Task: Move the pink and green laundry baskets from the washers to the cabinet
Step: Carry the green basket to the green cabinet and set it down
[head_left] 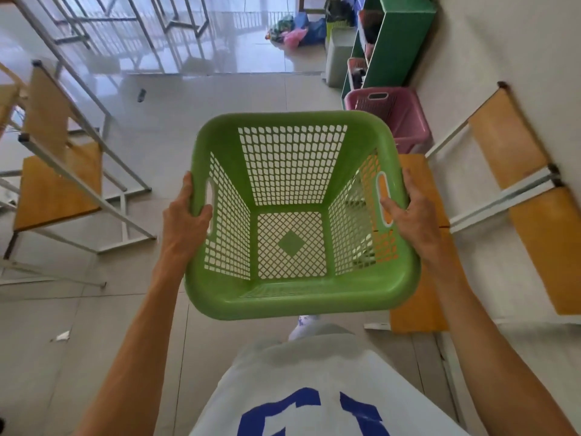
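I hold an empty green laundry basket in front of my body, above the tiled floor. My left hand grips its left rim beside the handle slot. My right hand grips the right rim at the other handle slot. A pink laundry basket stands on the floor ahead to the right, just in front of the green cabinet. The pink basket looks empty. The cabinet's shelves hold several items, partly hidden.
Wooden chairs with white metal frames stand at the left and along the right wall. A wooden seat lies under the basket's right side. Bags and clutter pile up at the far end. A grey bin stands by the cabinet.
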### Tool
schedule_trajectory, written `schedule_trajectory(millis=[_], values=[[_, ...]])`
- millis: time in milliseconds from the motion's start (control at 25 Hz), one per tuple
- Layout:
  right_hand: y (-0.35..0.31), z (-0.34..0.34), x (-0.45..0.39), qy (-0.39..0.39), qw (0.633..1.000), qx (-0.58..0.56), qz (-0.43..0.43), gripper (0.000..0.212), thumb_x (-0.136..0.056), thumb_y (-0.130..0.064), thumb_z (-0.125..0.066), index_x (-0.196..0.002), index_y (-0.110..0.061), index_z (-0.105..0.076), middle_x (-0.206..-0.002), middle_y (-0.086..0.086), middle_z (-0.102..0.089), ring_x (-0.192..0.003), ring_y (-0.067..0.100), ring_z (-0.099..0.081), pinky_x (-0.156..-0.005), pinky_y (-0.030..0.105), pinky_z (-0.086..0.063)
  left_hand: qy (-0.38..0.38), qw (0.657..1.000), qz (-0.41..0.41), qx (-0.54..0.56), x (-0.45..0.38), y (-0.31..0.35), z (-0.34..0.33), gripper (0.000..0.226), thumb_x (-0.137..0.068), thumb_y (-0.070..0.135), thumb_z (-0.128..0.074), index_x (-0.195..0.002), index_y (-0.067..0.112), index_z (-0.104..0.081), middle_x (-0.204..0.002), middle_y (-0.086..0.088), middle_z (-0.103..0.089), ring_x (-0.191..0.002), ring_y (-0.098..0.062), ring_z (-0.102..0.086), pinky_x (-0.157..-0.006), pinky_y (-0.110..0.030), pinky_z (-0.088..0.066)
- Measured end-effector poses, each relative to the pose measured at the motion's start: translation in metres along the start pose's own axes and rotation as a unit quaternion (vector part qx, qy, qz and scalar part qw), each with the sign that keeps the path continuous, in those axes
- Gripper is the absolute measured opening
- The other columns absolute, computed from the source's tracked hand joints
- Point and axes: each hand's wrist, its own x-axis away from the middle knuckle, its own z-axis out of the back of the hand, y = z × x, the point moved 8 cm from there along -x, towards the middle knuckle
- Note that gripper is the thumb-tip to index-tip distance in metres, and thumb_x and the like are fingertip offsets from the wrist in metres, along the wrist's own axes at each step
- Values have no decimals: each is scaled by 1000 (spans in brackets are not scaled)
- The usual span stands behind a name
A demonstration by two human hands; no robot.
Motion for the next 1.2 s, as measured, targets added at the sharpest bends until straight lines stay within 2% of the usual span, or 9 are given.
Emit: schedule_trajectory(millis=[240,360,480,560,680,800,920,1000,1200], values=[[-29,-11,-150,2,1000,-8,3,74,-94,-20,-64,-156,-17,-24,-94,-24,-48,-76,1,-52,-60,-8,-36,5,1000,-12,0,-149,39,-30,75,-95,5,-57,-156,16,-16,-133,-20,-57,-80,-16,-65,-79,-28,-54],[-36,-35,-225,0,1000,-26,-11,76,-94,-20,-64,-157,-19,-21,-107,-7,-59,-74,-8,-54,-55,-7,-37,-1,1000,-12,-9,-229,51,-45,73,-95,3,-56,-155,13,-18,-141,-22,-52,-88,-15,-60,-84,-25,-51],[-43,-59,-306,4,999,-31,-30,77,-94,-26,-64,-157,-25,-19,-127,0,-63,-91,7,-64,-64,-2,-42,-19,999,-26,4,-327,61,-65,72,-95,2,-56,-155,14,-19,-141,-22,-52,-82,-11,-60,-83,-19,-51],[-51,-71,-355,10,998,-43,-51,77,-95,-27,-62,-157,-27,-17,-126,1,-63,-87,7,-65,-61,-2,-43,-35,999,-32,-3,-390,67,-73,72,-95,4,-56,-155,15,-18,-136,-19,-56,-79,-13,-62,-81,-26,-56],[-69,-84,-418,15,995,-69,-69,76,-97,-24,-59,-157,-29,-14,-120,-2,-60,-77,-5,-61,-52,-1,-44,-58,997,-46,-2,-477,78,-82,73,-96,6,-56,-156,18,-17,-116,-5,-61,-67,-2,-61,-61,-12,-56],[-67,-90,-473,49,989,-87,-106,77,-97,-20,-58,-158,-28,-12,-123,2,-60,-72,-9,-62,-58,6,-53,-97,993,-67,-20,-561,105,-107,72,-95,5,-55,-156,19,-18,-120,-5,-60,-66,-2,-61,-56,-14,-55],[-53,-78,-505,103,982,-72,-141,77,-95,-23,-61,-157,-28,-15,-119,0,-60,-74,-8,-58,-56,3,-50,-131,986,-96,-35,-621,144,-148,71,-95,5,-55,-156,18,-19,-134,-5,-55,-71,-9,-62,-70,-23,-55],[-36,-62,-526,147,972,-66,-172,76,-95,-20,-62,-157,-24,-19,-113,0,-56,-70,-9,-52,-50,-3,-42,-165,978,-118,-46,-657,178,-191,71,-95,4,-55,-156,17,-21,-142,-10,-52,-87,-13,-59,-78,-26,-49],[36,-16,-577,246,930,-81,-261,77,-95,-23,-62,-157,-27,-17,-133,12,-61,-72,0,-58,-52,0,-44,-260,948,-176,-60,-747,273,-336,73,-94,6,-58,-155,22,-23,-143,-11,-52,-94,-15,-56,-87,-36,-51]])
